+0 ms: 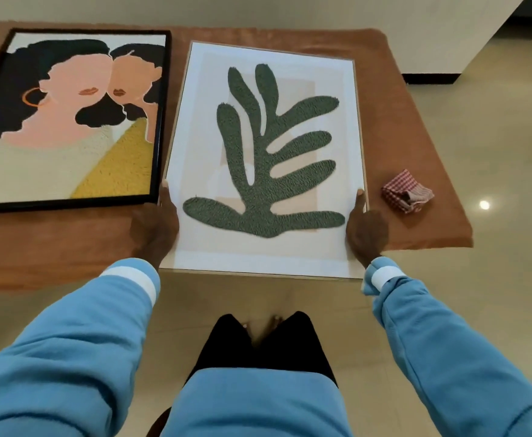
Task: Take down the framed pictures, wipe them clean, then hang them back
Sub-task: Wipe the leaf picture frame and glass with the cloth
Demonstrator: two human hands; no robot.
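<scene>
Across the upper half, a bench [53, 247] under a rust-brown cover [394, 105], draped over the right and near edges. Below and to the right, glossy beige floor tiles [504, 146], with one small bright glint of light [484, 205] at right. Along the top edge, a cream wall [258, 11]. At upper right, a black skirting strip [431, 78] under a slanted white wall [479, 33].

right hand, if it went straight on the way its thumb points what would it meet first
Nothing, it seems: the right hand points along the leaf picture, up its right edge; the checked cloth lies right of that line.
</scene>
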